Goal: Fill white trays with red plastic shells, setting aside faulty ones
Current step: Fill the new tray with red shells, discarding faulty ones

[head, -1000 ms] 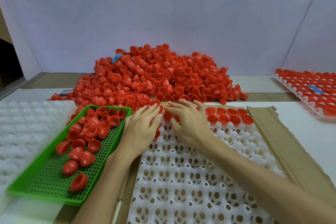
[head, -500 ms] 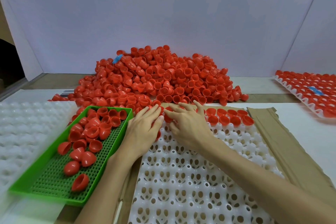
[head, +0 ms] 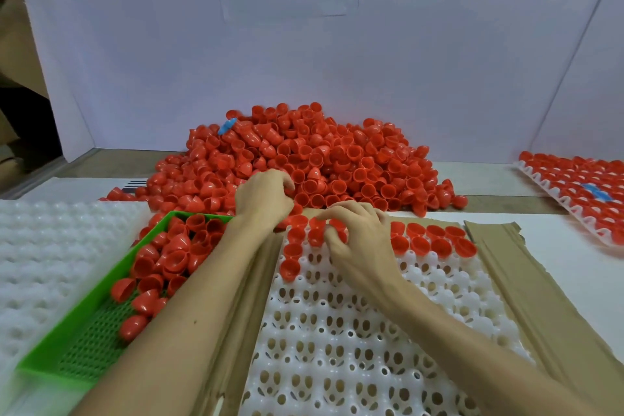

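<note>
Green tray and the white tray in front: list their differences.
The green tray has a flat mesh floor; the white tray has moulded cups with holes. Shells lie jumbled in the green tray; in the white tray they sit open side up in rows at its far edge. Both hold red shells.

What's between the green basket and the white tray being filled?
In the head view, a strip of brown cardboard lies between the green basket and the white tray, with the left forearm crossing over it.
</note>
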